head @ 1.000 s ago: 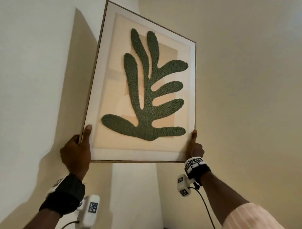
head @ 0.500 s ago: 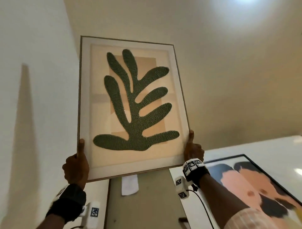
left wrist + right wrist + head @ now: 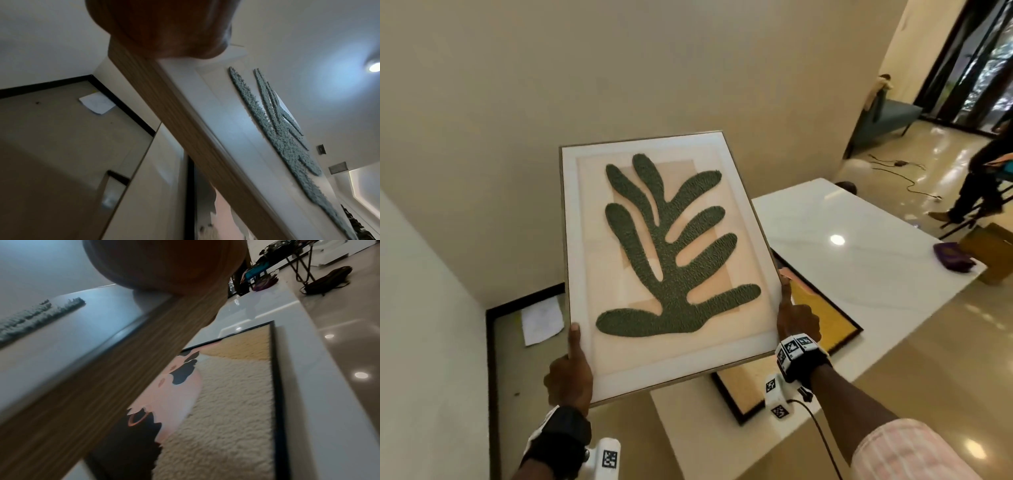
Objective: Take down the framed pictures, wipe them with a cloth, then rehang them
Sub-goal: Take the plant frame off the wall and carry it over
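Observation:
I hold a wood-framed picture with a green leaf shape (image 3: 661,253) in the air above a white table (image 3: 866,260). My left hand (image 3: 571,370) grips its lower left edge, thumb on the front. My right hand (image 3: 796,318) grips the lower right edge. The wrist views show the frame's wooden side (image 3: 197,141) (image 3: 107,379) close up under each palm. A second, black-framed picture (image 3: 822,322) (image 3: 226,394) lies flat on the table beneath. A purple cloth (image 3: 953,257) sits at the table's far right edge.
A beige wall (image 3: 619,68) rises behind the frame. A sheet of paper (image 3: 541,320) lies on the floor by the wall corner. At the far right a person (image 3: 983,178) stands on the glossy floor near cables and a bench (image 3: 887,116).
The leaf picture has come down off the wall and lowered toward the table, tilting back flatter. My view dropped, and the table and second picture came into sight.

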